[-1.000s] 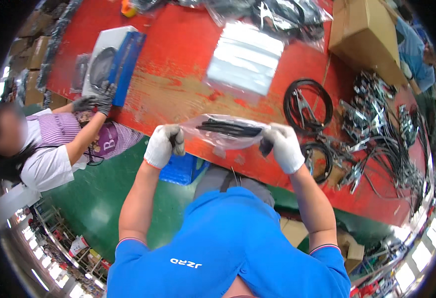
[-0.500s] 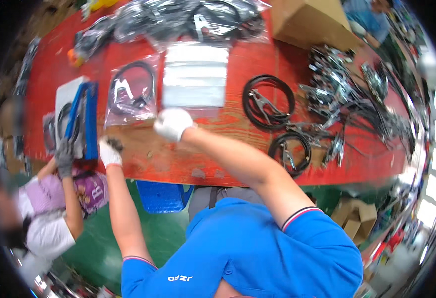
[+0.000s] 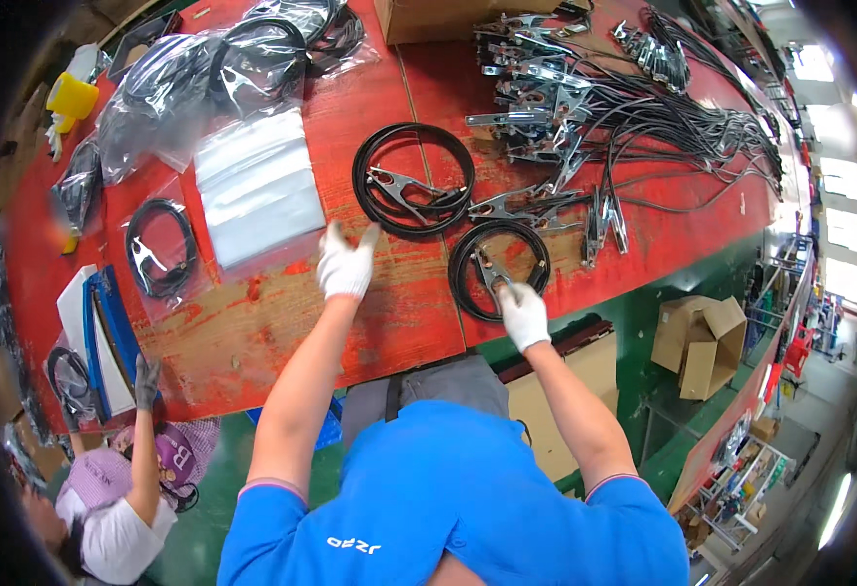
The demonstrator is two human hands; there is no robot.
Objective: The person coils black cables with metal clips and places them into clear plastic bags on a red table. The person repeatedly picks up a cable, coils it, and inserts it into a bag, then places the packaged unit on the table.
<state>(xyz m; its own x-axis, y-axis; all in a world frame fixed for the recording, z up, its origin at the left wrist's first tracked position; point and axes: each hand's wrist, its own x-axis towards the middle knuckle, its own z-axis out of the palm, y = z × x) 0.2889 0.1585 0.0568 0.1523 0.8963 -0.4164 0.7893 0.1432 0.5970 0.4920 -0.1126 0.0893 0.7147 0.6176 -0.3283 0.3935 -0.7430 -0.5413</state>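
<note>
White-gloved, my left hand (image 3: 346,266) reaches forward, fingers spread, touching nothing, beside the larger cable coil (image 3: 412,180). My right hand (image 3: 523,314) pinches the smaller coil's (image 3: 499,268) clamp on the red table (image 3: 389,313).

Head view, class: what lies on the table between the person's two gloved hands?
Only bare, worn red tabletop lies between the left hand and the right hand, which touches the near cable coil. The head view shows this.
</note>
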